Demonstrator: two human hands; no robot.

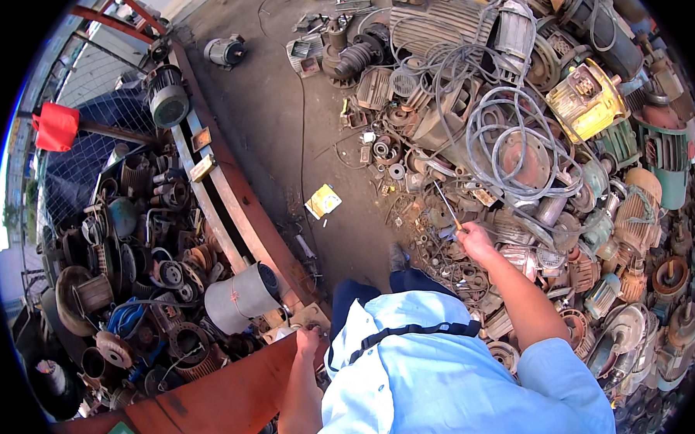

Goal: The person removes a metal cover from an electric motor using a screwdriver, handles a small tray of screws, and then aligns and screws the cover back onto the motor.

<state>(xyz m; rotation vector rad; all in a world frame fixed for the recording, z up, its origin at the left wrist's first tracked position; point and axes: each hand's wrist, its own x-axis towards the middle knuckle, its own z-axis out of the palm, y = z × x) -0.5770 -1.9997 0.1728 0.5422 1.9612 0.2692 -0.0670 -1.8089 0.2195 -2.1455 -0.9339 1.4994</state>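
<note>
My right hand [476,242] is closed around the handle of a screwdriver [446,202], whose thin metal shaft points away over the heap of motor parts. Small rusty parts [458,270] lie on the ground below it. My left hand [309,340] is low at the near end of the rusty steel bench [246,198], against a small board; its fingers are too small and shaded to read. Just beyond that hand, a grey metal cylinder [235,303] with a dark open end lies on its side on the bench.
A heap of old motors fills the right, with a yellow motor [587,99] and coiled grey cable [515,147] on top. More parts [132,265] crowd behind the bench at left. A yellow-and-white packet [323,202] and a thin cable [303,126] lie on the ground.
</note>
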